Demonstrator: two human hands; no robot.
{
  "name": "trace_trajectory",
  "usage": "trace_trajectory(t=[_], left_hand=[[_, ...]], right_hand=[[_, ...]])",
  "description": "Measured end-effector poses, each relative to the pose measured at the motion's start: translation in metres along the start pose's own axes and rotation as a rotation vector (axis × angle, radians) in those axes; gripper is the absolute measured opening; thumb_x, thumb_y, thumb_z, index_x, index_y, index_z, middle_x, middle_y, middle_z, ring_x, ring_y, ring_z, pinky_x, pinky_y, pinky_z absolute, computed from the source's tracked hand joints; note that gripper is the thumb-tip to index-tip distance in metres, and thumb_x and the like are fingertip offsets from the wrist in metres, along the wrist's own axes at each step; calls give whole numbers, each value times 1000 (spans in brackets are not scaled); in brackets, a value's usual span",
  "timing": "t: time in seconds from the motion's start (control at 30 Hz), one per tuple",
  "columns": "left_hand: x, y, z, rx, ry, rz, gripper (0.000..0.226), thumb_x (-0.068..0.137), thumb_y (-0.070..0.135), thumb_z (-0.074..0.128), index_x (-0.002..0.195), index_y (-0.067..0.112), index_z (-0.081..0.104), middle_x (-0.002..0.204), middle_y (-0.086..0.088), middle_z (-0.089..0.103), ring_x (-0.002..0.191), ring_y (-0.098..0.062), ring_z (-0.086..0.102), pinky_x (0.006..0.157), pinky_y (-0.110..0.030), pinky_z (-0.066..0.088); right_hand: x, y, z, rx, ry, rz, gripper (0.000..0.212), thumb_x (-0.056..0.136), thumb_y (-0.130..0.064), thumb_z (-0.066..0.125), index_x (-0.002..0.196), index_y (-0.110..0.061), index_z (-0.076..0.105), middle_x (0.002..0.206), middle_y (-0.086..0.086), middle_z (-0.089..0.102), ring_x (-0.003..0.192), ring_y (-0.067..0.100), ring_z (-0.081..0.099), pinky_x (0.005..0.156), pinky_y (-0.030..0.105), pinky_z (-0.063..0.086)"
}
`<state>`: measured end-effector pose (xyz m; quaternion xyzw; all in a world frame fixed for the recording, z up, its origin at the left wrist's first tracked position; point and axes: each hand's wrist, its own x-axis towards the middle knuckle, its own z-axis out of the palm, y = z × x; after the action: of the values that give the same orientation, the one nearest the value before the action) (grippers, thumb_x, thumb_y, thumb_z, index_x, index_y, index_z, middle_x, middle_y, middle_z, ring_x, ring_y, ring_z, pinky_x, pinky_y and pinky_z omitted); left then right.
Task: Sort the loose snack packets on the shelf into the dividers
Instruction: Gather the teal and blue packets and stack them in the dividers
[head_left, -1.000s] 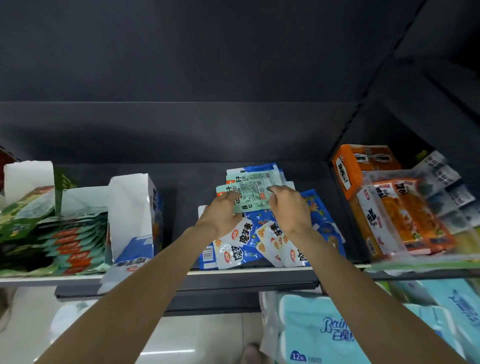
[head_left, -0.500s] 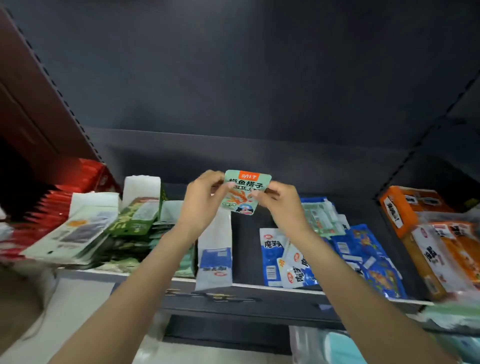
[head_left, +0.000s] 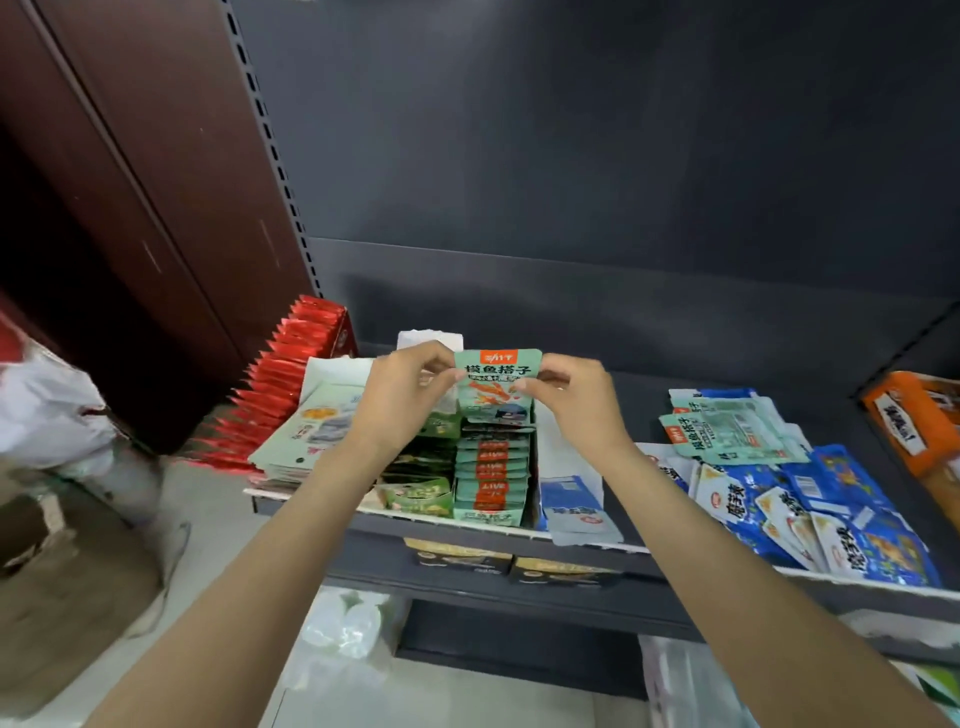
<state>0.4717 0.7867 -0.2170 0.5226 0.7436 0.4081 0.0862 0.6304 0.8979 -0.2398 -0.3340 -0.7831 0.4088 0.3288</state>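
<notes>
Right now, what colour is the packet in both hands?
Mint green packet with an orange-red top label, head view.

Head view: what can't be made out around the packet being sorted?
- Mint-green packet: side edges covered by left hand and right hand, in the head view.
- Row of matching packets: rear ones hidden behind the held packet.
- Orange box: cut off by the right edge.
- Small print: too small.

I see both forearms bare to the frame edge, no sleeves, and the hands (head_left: 410, 395) (head_left: 576, 400) without gloves, rings or watches.
</notes>
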Motion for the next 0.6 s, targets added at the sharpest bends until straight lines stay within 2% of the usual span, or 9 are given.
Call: trace_trajectory(t=[0.03,0.1,0.17,0.2,0.3,0.37,0.47,0.53,0.6], left_hand=[[0,-5,2,55,-42,-5,9,88,19,64,86,11,66,82,7,63,78,-7,54,67,-11,35],[1,-13,9,154,-117,-24,10,89,22,63,93,14,69,92,5,67,86,-12,57,76,-17,39],[1,-18,15,233,-176,-20,13,89,25,62,96,20,72,101,3,70,100,-18,57,90,-30,44],[1,-17,17,293,-211,-14,15,90,27,61,98,22,72,106,2,70,106,-20,54,94,-34,42],[2,-10,25,430,-269,-12,22,91,37,58,106,28,70,118,3,64,115,-21,45,95,-36,32],[3,2,32,414,-235,-21,24,88,41,59,107,30,68,121,5,61,117,-19,43,96,-36,29],[4,26,50,373,-209,35,24,87,42,59,107,30,67,118,6,60,116,-18,44,94,-36,30],[6,46,70,285,-199,87,22,90,36,57,106,26,68,113,5,62,111,-19,47,94,-36,36],[10,65,100,185,-214,120,18,91,26,55,102,21,69,106,2,65,104,-21,50,92,-37,41]], right_hand=[[0,3,2,-30,-3,6,11,82,-11,69,88,-1,71,84,4,73,78,13,66,74,32,52],[-2,12,4,-108,-29,30,15,83,-12,69,87,2,71,88,11,72,82,21,66,74,29,51],[-6,17,5,-184,-77,52,15,85,-13,67,95,-2,73,96,8,72,89,17,64,76,15,47],[-8,18,5,-199,-79,52,15,85,-12,66,98,-6,73,99,6,71,91,14,62,77,12,44],[-10,20,1,-205,-111,26,15,86,-10,64,97,-12,74,98,2,71,90,12,62,84,20,47],[-9,22,-5,-212,-184,39,18,86,-9,64,102,-13,72,100,0,70,90,9,62,85,19,47],[-8,28,-25,-47,-187,122,38,83,-10,68,119,-19,61,106,-1,67,97,7,60,84,13,43],[-9,38,-46,37,-142,173,42,83,-10,68,122,-20,57,106,0,66,99,9,61,89,20,45],[-11,57,-73,36,-79,224,35,85,-8,65,117,-18,59,102,1,66,95,12,62,89,26,49]])
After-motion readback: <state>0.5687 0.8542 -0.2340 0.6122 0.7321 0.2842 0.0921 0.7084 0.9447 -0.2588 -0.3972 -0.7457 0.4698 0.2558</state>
